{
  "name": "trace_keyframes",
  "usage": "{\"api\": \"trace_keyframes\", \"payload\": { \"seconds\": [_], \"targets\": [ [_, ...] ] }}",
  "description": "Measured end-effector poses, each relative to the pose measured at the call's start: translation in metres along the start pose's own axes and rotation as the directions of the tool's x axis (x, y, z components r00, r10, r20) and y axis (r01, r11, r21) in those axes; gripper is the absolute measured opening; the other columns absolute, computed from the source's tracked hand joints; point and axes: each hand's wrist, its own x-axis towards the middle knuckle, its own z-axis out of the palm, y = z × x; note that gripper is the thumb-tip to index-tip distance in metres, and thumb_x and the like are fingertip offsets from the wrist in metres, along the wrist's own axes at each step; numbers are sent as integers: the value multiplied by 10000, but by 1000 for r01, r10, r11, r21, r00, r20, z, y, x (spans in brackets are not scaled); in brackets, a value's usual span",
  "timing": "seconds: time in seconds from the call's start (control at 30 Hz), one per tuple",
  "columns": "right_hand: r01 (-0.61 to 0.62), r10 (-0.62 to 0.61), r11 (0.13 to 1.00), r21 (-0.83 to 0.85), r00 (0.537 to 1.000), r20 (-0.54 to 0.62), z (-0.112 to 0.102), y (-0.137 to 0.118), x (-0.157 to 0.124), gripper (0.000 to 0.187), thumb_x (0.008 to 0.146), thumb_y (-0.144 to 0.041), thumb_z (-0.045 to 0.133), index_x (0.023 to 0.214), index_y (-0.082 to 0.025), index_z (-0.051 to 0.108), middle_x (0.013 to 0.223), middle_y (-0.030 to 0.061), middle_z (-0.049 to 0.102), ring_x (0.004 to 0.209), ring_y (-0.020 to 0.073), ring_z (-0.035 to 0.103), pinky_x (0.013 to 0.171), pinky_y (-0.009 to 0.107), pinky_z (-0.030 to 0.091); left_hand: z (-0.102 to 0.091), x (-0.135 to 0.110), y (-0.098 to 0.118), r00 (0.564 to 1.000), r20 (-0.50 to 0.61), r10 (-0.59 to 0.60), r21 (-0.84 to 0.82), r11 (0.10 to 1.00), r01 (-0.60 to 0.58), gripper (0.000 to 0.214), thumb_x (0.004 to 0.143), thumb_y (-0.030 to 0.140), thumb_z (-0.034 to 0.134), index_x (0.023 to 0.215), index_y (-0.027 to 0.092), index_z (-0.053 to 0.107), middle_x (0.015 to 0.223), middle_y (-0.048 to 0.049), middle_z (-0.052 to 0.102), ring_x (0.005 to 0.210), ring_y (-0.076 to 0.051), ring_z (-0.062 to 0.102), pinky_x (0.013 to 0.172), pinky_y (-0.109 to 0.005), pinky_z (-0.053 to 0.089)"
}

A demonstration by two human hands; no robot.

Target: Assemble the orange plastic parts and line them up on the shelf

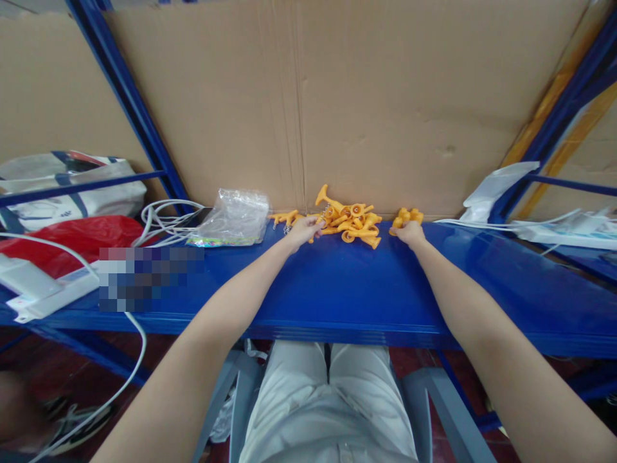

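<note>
With left hand [303, 233], touching heaped orange plastic chained trinkets [359, 222] at rear of blue metal tabletop [351, 289]; with right hand [411, 235], touching knobbly orange plastic cluster [406, 215]; unclear whether gripping. Probably handling light, stiff; best pinching by bodies.

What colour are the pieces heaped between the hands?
The pieces are yellow-orange, best in the head view.

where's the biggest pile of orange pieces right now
In the head view, the pile of orange pieces is near centre on the blue tabletop, between the left hand and right hand, before the cardboard.
</note>
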Motion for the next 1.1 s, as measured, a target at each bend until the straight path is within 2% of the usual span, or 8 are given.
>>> {"api": "trace_keyframes", "payload": {
  "seconds": [0.2,0.3,0.43,0.63,0.77,0.87,0.97,1.1],
  "targets": [
    [0,3,999,49,998,-60,5,6,9,526,911,-452,546,1398,-262,601,1345,134,663,1259,330,625,939,419,527,1,-4,2,999,45,4,16,1000,-4,310,884,315,669,628,170,574,596,-7,619,581,-109,566,530,-208,397],
    [20,-19,999,35,999,-45,5,6,10,453,916,-439,519,1311,-278,670,1309,117,686,1235,315,642,946,410,530,1,-3,0,999,38,0,19,1000,-1,290,879,296,662,631,170,583,606,-6,619,587,-113,560,541,-218,406],
    [57,-56,998,38,998,-39,4,0,5,409,913,-412,495,1221,-282,732,1304,93,699,1217,286,647,972,389,523,2,3,-7,999,-43,29,37,999,-28,236,848,266,677,645,174,599,614,14,599,617,-123,552,578,-232,424],
    [125,-126,990,-60,992,2,4,-9,-10,466,914,-352,480,1306,-271,720,1415,105,646,1331,359,571,1085,505,468,1,5,-8,987,-148,61,91,995,-48,283,864,171,626,595,181,540,582,35,529,598,-122,528,628,-250,413],
    [241,-233,956,-168,970,67,11,-7,-12,556,946,-407,436,1450,-260,619,1558,128,516,1427,415,458,1128,631,396,1,2,-4,983,-179,45,95,995,-29,283,868,140,606,597,182,536,588,33,536,604,-124,528,645,-252,419],
    [321,-290,909,-267,945,152,17,-3,-7,614,998,-448,313,1569,-279,461,1650,125,386,1501,395,358,1149,695,327,2,3,-5,979,-195,64,93,995,-46,269,856,143,616,600,180,539,581,35,534,603,-123,524,641,-245,414],
    [335,-285,893,-299,937,201,21,-2,-3,628,1027,-459,221,1617,-295,360,1682,124,320,1531,372,314,1162,717,280,0,6,-10,976,-192,98,98,992,-80,270,839,187,654,597,182,533,569,38,521,596,-126,518,630,-242,402],
    [320,-248,897,-306,935,252,19,-5,-1,648,1034,-495,207,1645,-295,288,1705,115,261,1555,368,260,1195,699,233,-5,12,-15,971,-197,134,139,984,-108,274,830,235,676,600,186,535,576,36,516,595,-128,508,624,-244,378]
  ]
}}
